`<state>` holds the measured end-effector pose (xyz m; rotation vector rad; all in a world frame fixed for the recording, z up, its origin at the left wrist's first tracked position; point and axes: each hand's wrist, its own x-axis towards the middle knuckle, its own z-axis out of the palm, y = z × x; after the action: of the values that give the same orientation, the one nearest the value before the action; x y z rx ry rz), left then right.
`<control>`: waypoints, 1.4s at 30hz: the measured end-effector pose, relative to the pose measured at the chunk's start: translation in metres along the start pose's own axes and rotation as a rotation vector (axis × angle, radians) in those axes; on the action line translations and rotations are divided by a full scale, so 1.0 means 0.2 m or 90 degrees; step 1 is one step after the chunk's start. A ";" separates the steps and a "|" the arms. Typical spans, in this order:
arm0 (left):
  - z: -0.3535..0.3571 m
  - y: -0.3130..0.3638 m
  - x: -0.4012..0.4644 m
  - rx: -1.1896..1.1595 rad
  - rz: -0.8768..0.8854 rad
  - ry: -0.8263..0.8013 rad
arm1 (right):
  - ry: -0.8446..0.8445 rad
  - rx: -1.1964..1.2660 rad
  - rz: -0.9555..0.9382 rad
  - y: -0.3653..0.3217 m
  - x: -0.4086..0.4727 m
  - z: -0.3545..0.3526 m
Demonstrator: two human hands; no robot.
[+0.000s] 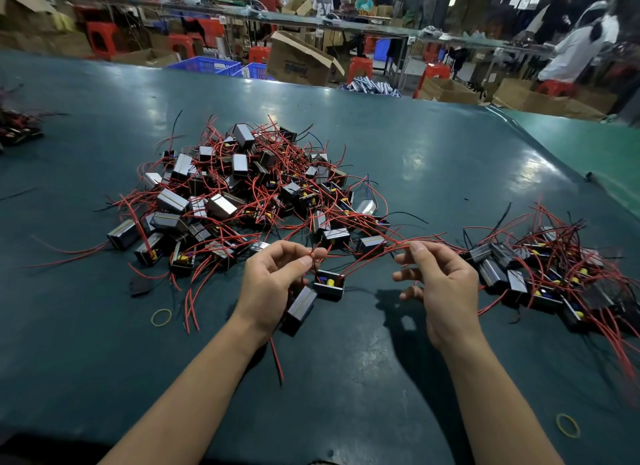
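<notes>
Head view, near middle of the bench (363, 378): pinching one thin red wire (381, 252) between thumb and forefinger of left hand (273, 284) and right hand (440, 284) alike; right's other fingers (403, 276) loosely spread; seemingly running to a small black module (329, 285) between the hands; probably light, limp lead, rigid box; better gripping the box sides than tugging the joint; tangled pile (249, 194) just beyond.

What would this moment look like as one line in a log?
left hand: pinches red wires | right hand: pinches red wire | open box: between hands | pile: behind | rubber band: on table
</notes>
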<state>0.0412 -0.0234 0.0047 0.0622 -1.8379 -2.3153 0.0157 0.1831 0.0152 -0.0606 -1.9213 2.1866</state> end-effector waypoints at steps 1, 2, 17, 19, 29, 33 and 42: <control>0.00 0.00 0.00 -0.003 -0.001 -0.001 | 0.007 -0.003 -0.004 0.00 0.00 0.00; -0.01 0.00 0.01 -0.009 -0.001 -0.002 | 0.014 -0.005 -0.006 0.00 0.00 0.00; -0.03 -0.03 0.02 -0.085 0.016 -0.017 | 0.166 -0.311 -0.410 0.04 -0.03 0.03; -0.02 -0.03 0.01 -0.083 0.022 -0.041 | 0.043 -0.294 -0.463 0.03 -0.05 0.10; 0.03 -0.03 -0.05 -0.017 0.135 -0.056 | -0.549 -0.572 -0.015 -0.14 0.21 0.43; 0.02 -0.03 -0.05 -0.031 0.134 -0.029 | -0.576 -0.659 -0.064 -0.07 0.20 0.49; 0.01 -0.02 -0.06 0.010 0.203 -0.065 | -0.642 -0.304 0.336 -0.04 0.19 0.45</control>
<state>0.0522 -0.0182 -0.0003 -0.3282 -1.7600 -2.1167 -0.0371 0.1045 0.0393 0.6430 -3.2669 2.1735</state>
